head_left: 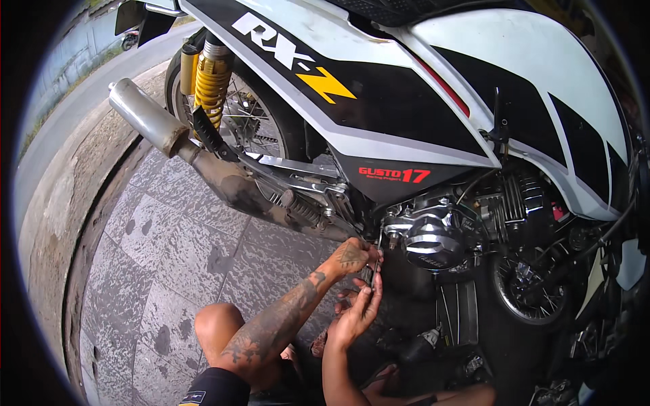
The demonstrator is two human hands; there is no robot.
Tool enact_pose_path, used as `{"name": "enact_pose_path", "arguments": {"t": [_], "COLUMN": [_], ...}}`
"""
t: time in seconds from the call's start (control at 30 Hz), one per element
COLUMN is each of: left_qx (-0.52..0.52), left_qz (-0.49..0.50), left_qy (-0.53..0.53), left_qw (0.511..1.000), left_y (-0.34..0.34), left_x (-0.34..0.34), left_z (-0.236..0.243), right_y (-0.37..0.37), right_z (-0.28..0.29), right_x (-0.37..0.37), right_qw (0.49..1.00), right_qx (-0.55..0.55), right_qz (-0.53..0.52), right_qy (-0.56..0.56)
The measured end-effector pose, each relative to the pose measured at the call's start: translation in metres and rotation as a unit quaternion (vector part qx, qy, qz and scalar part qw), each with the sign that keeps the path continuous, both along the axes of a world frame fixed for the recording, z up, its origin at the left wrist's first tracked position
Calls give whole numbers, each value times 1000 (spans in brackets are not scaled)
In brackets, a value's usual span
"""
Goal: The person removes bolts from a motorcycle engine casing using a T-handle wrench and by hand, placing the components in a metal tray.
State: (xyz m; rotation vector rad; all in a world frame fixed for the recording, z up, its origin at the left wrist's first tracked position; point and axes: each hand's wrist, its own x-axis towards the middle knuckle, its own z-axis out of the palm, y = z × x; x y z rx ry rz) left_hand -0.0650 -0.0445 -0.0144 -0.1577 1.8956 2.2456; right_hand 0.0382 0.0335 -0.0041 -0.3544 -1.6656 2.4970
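A white and black motorcycle point(406, 101) stands across the view, its silver engine side cover point(433, 247) just right of my hands. My left hand point(355, 257) is closed round a thin metal rod-like tool point(377, 265) that runs up toward the engine's rear lower edge. Below it, my right hand point(357, 314) has its thumb and fingertips closed on the tool's lower end, palm turned partly upward. The tool's exact kind is too small to make out, and its upper tip is hard to separate from the engine parts.
A long exhaust pipe and silver muffler point(145, 115) reach to the upper left, beside a yellow shock spring point(211, 84). A spoked wheel point(531, 287) lies low at the right. Several dark parts point(413, 342) lie near my legs. Grey patterned tiles point(176, 264) cover the left floor.
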Motion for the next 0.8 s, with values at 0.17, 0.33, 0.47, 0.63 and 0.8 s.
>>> {"name": "enact_pose_path", "arguments": {"t": [0.17, 0.33, 0.47, 0.63, 0.8], "left_qx": [-119, -108, -114, -136, -67], "left_qz": [7, 15, 33, 41, 29], "left_qy": [-18, -29, -15, -9, -34], "left_qw": [993, 994, 993, 990, 997], "left_y": [0, 0, 1, 1, -2], "left_x": [9, 8, 6, 6, 4], "left_z": [6, 9, 7, 10, 13], "right_y": [2, 2, 2, -1, 7], "right_z": [-1, -7, -6, -5, -19], "right_x": [6, 0, -2, -5, -15], "right_qw": [1000, 999, 994, 990, 998], "right_qx": [-13, -50, -103, -138, 43], "right_qz": [-4, -10, -23, -27, 38], "right_qy": [-20, -6, -21, -23, 38]}}
